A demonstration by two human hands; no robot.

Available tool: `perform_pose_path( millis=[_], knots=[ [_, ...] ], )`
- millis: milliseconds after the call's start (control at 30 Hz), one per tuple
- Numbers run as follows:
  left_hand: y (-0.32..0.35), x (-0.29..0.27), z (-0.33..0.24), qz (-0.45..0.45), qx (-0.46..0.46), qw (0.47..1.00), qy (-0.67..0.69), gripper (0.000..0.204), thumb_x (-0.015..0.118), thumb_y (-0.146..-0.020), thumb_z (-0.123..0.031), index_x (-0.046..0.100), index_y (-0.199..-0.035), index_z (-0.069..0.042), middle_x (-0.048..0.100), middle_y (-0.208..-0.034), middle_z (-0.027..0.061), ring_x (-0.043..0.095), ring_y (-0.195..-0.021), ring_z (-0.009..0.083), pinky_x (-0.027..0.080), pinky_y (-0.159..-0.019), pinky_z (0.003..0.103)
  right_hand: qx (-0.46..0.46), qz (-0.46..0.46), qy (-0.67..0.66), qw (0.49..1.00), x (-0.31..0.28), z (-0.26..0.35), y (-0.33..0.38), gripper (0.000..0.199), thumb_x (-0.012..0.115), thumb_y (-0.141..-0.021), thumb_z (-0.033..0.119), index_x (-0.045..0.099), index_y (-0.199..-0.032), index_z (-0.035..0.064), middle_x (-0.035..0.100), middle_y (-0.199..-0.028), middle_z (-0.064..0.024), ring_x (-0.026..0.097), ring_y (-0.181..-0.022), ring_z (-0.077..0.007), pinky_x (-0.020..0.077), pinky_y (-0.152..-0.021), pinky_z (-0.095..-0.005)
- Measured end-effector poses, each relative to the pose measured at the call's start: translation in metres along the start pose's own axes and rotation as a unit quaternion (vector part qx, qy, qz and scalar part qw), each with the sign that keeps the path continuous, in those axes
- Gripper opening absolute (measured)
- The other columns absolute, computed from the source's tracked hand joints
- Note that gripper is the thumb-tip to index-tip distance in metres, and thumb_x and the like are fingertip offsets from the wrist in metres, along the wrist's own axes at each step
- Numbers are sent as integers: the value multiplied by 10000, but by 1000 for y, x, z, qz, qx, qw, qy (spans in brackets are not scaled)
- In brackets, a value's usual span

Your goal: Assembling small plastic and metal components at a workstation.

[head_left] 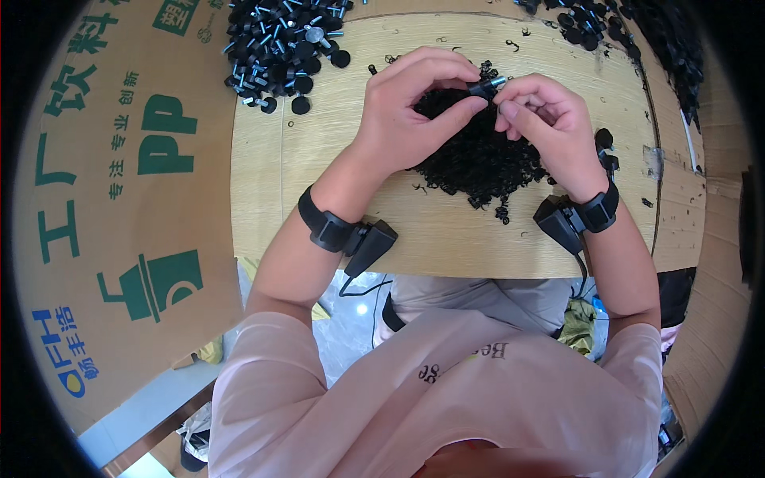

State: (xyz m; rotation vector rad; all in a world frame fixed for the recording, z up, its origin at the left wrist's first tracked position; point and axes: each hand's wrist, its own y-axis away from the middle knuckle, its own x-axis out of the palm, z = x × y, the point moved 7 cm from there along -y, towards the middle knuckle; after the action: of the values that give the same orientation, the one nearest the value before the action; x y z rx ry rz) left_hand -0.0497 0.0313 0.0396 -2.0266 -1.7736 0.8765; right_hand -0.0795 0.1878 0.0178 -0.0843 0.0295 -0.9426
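Note:
Between the thumb and fingers of my left hand is a black-headed bolt, its bright metal shank pointing right. My right hand is closed in a pinch just beside the shank's end. Whatever those fingertips hold, if anything, is too small to make out. Beneath both hands spreads a heap of small black clips, partly covered by my left thumb and fingers. Each wrist wears a black strap carrying a small box.
A pile of black-headed bolts lies at the far left of the wooden table. More black-headed parts sit at the far right. Printed cardboard stands along the left side; another cardboard panel borders the right. Loose clips dot the tabletop.

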Motion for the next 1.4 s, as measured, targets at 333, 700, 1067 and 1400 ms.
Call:
perform_pose_path(
  millis=[333, 700, 1067, 1400],
  knots=[
    [-3, 0, -9, -8, 56, 995, -78, 316, 684, -727, 168, 657, -1000, 11, 610, -1103, 121, 620, -1048, 225, 528, -911, 322, -34, -20, 1, 999, -13, 3, -3, 128, 580, -907, 35, 621, -1026, 8, 657, -856, -8, 572, -724, -53, 467, -661, -182],
    [-6, 8, -22, 26, 119, 984, -134, 270, 680, -713, 144, 674, -937, -7, 600, -1065, 101, 624, -1101, 278, 526, -924, 338, 3, -28, -23, 999, -4, -5, -1, 216, 648, -894, 37, 654, -1106, -4, 693, -952, -54, 635, -806, -73, 513, -718, -197],
    [1, 5, 7, 17, -72, 996, -57, 359, 722, -813, 38, 627, -1159, 31, 641, -1060, 104, 624, -942, 147, 515, -843, 267, -48, -88, 10, 995, -10, -1, 0, 224, 672, -866, 1, 665, -1089, -17, 705, -982, -66, 642, -836, -64, 509, -742, -187],
    [-3, 7, -2, 16, -70, 990, -122, 291, 785, -764, -28, 711, -1046, -19, 689, -931, 74, 643, -802, 120, 531, -717, 249, -82, -128, 179, 972, -9, 7, 4, 113, 689, -814, 19, 716, -922, 2, 671, -735, -10, 570, -646, -13, 466, -588, -181]
  ],
)
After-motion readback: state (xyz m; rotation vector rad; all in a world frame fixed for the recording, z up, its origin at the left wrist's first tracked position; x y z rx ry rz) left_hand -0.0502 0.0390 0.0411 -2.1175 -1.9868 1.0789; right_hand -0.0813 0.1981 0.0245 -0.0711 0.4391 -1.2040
